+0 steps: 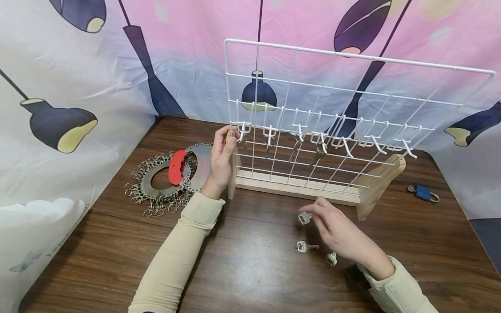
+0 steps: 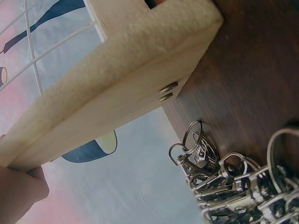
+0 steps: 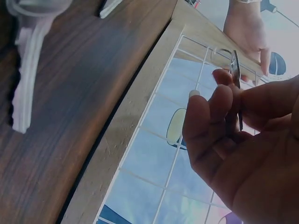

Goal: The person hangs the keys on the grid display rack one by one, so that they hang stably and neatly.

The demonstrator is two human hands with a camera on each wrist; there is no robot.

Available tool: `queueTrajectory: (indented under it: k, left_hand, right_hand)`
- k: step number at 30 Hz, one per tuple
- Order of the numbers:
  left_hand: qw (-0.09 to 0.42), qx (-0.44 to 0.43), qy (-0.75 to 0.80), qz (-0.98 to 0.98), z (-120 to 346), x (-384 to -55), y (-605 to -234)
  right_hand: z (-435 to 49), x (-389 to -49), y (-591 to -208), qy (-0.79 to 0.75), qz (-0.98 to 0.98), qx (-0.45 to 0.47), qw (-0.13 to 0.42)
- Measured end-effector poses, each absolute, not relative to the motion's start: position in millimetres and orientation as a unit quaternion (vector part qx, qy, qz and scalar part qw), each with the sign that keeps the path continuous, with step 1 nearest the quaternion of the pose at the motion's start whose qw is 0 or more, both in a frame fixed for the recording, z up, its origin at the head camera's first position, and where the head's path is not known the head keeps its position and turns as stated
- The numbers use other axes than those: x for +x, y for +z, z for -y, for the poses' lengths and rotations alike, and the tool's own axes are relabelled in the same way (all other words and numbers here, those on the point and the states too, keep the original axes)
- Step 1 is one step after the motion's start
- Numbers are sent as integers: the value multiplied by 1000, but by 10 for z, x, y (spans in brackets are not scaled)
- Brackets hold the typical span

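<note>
Fingers (image 3: pixel 198 121) of the right hand (image 1: pixel 338 228) pinch a key (image 1: pixel 304 218) in front of the wire rack (image 1: pixel 293 48); the left hand (image 1: pixel 222 161) grips the rack's wooden side panel (image 2: pixel 117 93). Two loose keys (image 1: pixel 302 247) lie on the table (image 1: pixel 250 265); more hang from white hooks (image 1: pixel 377 144).

The rack (image 1: pixel 297 190) stands on the far part of the table (image 1: pixel 242 269), before the curtain (image 1: pixel 203 82). Keys (image 1: pixel 320 155) hang from its hooks, left of centre. The left hand (image 1: pixel 222 163) is at its left end; farther left lies a ring-hung plate (image 1: pixel 147 179). The right hand (image 1: pixel 332 228) holds a key (image 1: pixel 304 218) before the rack, two loose keys (image 1: pixel 302 247) lying nearer; the padlock (image 1: pixel 423 193) lies right of the rack.
</note>
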State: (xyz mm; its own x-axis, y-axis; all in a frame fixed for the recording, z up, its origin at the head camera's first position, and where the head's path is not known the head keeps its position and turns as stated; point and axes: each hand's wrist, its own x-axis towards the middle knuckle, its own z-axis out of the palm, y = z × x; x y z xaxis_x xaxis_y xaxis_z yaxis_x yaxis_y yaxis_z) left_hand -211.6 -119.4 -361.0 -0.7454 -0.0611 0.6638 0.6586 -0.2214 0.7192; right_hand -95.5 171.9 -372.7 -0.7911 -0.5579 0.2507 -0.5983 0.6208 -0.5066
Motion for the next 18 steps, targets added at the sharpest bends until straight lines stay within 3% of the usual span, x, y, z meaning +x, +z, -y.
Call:
queueTrajectory:
  k: [18]
  left_hand:
    - [244,-264,-741,567,1198,-2129,-3618]
  right_hand:
    - [-1733,-931,-3664,401,886,230,-42]
